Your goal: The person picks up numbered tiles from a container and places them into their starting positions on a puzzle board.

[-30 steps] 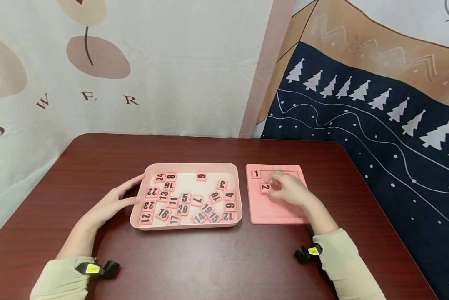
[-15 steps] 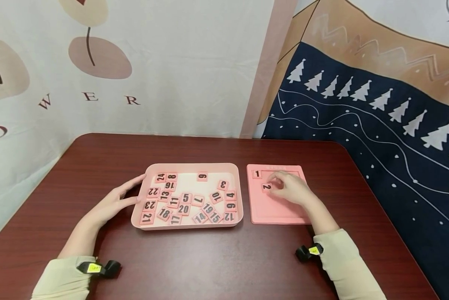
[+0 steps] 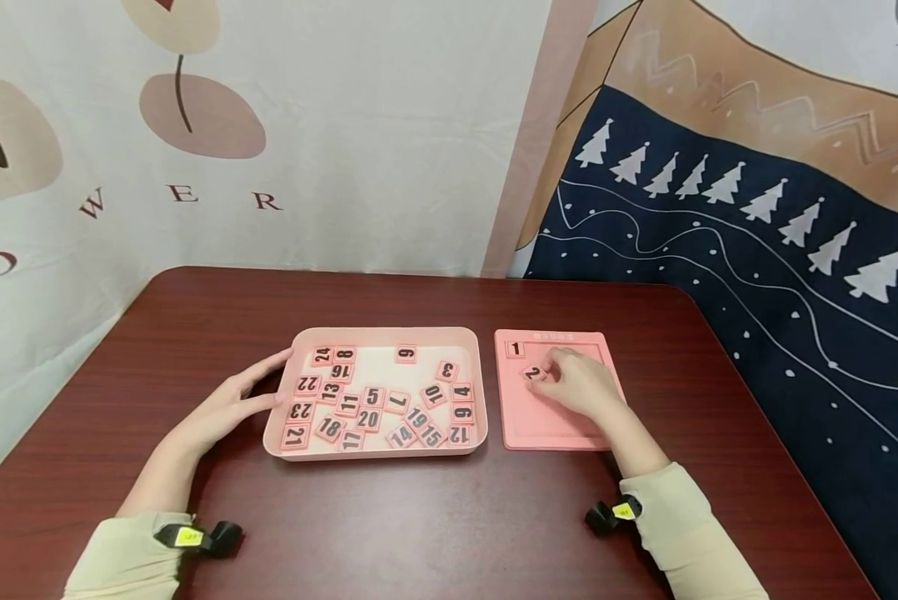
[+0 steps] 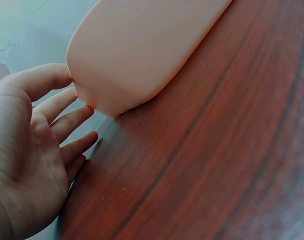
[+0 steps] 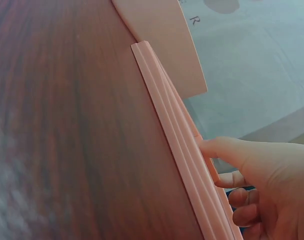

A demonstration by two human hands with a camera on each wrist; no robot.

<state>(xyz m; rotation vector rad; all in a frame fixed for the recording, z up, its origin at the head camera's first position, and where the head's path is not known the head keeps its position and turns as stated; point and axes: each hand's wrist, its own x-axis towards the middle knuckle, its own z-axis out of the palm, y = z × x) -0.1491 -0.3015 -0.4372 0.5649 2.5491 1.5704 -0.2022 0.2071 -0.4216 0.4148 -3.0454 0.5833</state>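
Observation:
My right hand [image 3: 582,385] pinches a square pink tile marked 2 [image 3: 532,372] between thumb and forefinger, over the upper left part of a pink square board [image 3: 546,429]. The tile sits at a slant. A tile marked 1 [image 3: 516,349] lies in the board's upper left corner. In the right wrist view, the hand [image 5: 272,187] is seen at the far side of the board's edge [image 5: 174,142]. My left hand [image 3: 220,408] touches the left side of a pink tray [image 3: 389,336] with straight fingers. Its fingertips meet the tray's wall [image 4: 137,55] in the left wrist view.
Several loose number tiles lie face up in the tray at various angles, such as a 5 [image 3: 372,397] and a 3 [image 3: 446,370]. A narrow gap separates tray and board. The brown table [image 3: 419,525] ends at hanging cloths [image 3: 381,167] behind.
The tile marked 2 has turned from sideways to a slant in my right fingers. My right wrist has shifted slightly left. My left hand stays at the tray.

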